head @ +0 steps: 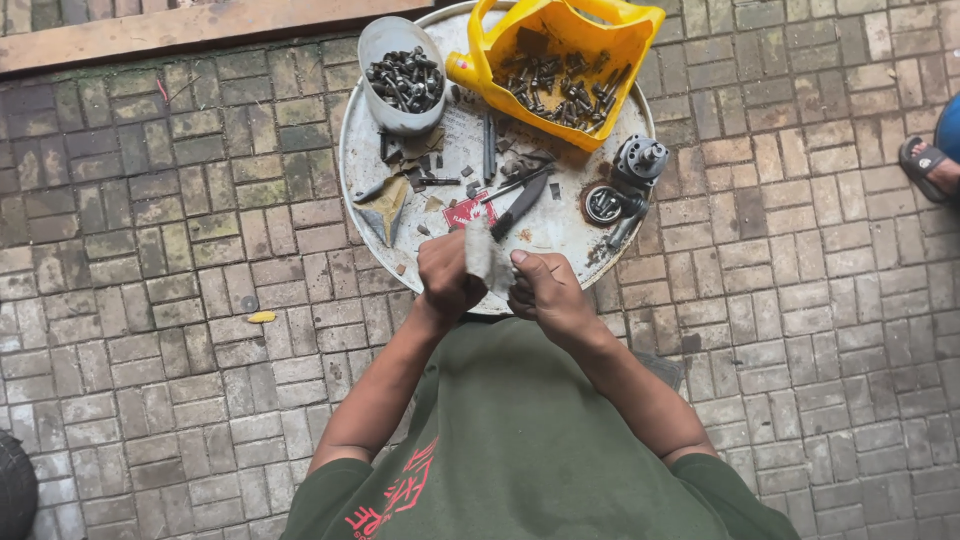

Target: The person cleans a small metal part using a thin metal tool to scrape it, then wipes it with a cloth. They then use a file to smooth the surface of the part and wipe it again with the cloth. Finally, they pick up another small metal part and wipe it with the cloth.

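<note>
A green shirt [520, 440] filled the foreground. Above it, the left hand [447, 277] and right hand [547, 292] had their fingers closed on a pale rag [486, 255], held over the near rim of a round metal tray [360, 150]. On it lay a grey bowl of bolts [403, 78] and a cut yellow jug [560, 65].

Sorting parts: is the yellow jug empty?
No. The cut-open yellow jug lies on the round tray holding dark bolts.
</note>
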